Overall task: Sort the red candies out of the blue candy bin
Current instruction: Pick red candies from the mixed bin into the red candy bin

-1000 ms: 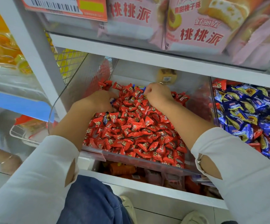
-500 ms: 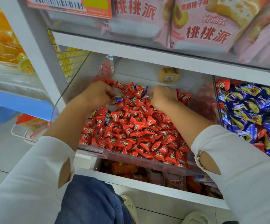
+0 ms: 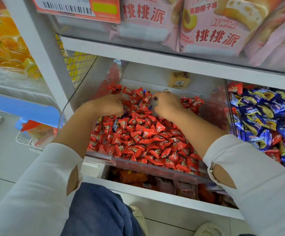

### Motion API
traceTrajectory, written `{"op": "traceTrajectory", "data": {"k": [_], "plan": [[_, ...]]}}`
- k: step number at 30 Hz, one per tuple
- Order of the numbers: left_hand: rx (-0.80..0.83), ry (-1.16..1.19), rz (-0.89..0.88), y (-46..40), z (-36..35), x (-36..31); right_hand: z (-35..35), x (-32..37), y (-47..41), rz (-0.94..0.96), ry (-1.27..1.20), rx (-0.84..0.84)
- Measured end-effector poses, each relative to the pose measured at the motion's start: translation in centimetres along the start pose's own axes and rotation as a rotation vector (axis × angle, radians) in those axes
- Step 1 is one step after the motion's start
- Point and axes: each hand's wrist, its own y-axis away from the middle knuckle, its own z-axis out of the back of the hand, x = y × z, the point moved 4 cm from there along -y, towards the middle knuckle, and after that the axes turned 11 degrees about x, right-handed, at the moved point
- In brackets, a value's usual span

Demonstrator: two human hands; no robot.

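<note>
The left hand (image 3: pixel 106 105) is curling its fingers into the red candies (image 3: pixel 141 142) near the back of the clear bin (image 3: pixel 155 169); whether it is pinching one cannot be told. The heaped wrappers are pointing every way, with no shared long axis. The right hand (image 3: pixel 168 106) is curling likewise, fingertips hidden. Rightward, the blue candy bin (image 3: pixel 230 116) is holding blue candies (image 3: pixel 264 116) with red ones mixed in, cut off at the frame edge.

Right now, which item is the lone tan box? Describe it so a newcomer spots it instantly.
Find the clear bin heaped with red candies, under the shelf of pink snack packs. Behind the heap, against the back wall, sits the small tan box, the only boxy, barcoded item there.
</note>
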Motion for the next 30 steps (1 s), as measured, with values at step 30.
{"op": "traceTrajectory", "data": {"k": [30], "plan": [[-0.242, -0.38, -0.036, 3.5, 1.8, -0.7, -1.1, 1.7, 0.0, 0.105, 0.352, 0.085]]}}
